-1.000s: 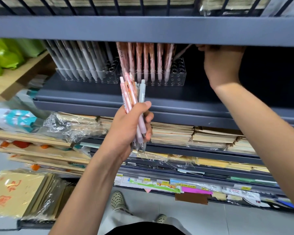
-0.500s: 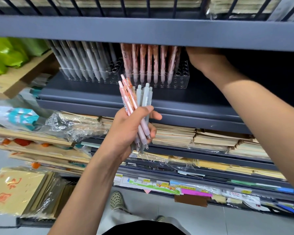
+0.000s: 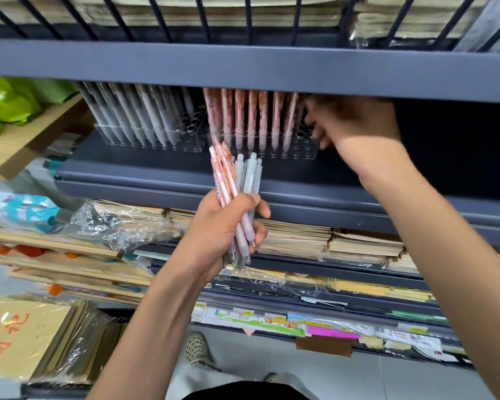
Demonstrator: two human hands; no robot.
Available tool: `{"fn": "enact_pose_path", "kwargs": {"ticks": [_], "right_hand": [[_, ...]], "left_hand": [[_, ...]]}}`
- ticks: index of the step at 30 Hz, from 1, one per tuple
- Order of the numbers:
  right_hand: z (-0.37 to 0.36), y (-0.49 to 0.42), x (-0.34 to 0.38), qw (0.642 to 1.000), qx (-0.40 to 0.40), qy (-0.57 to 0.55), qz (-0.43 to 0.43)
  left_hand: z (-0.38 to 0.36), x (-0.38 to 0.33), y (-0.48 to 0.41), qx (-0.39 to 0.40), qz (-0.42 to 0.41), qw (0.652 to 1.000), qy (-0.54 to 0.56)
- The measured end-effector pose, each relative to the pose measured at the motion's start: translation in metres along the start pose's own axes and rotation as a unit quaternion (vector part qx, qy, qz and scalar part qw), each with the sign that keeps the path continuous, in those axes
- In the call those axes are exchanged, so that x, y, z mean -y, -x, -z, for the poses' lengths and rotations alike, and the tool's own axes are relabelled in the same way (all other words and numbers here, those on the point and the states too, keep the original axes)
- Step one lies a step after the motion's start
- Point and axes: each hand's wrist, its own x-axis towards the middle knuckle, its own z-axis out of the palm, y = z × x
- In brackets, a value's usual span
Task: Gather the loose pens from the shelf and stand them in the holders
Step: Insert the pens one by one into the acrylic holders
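Pens [image 3: 250,180]: a mixed bundle, pink and grey, is held upright in the left hand [image 3: 223,229], with fingers and thumb wrapped round the barrels and the tips pointing down. The bundle sits just in front of the shelf [image 3: 156,171], near its front edge, below two clear holders. The left holder [image 3: 122,138] stands grey stock. The right holder [image 3: 303,150] stands pink stock and shows free holes along its front row and right end. The right hand [image 3: 355,122] reaches under the upper shelf [image 3: 243,67] to the right holder's right end. Its fingers are blurred and in shadow, so it cannot be told whether they hold a pen. Judged step: gathering is in hand, and the bundle is not yet stood. Next move: separate the pens by colour, draw one, align it tip-down over a free hole, and insert it without tilting its neighbours.
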Motion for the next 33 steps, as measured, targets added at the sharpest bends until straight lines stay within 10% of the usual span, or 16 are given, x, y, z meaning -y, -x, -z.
{"fn": "enact_pose_path", "kwargs": {"ticks": [4, 12, 23, 33], "right_hand": [[-0.012, 0.038, -0.010, 0.983, 0.181, 0.011, 0.019], [-0.046, 0.047, -0.007, 0.969, 0.223, -0.107, 0.004], [-0.105, 0.031, 0.035, 0.946, -0.181, -0.246, 0.105], [-0.166, 0.024, 0.043, 0.962, -0.257, -0.020, 0.087]], "left_hand": [[0.004, 0.000, 0.002, 0.015, -0.011, 1.000, -0.013], [0.034, -0.009, 0.012, -0.004, 0.015, 1.000, 0.017], [0.132, -0.043, 0.008, -0.103, 0.010, 0.994, 0.042], [0.193, -0.060, -0.001, 0.003, 0.011, 1.000, -0.018]]}}
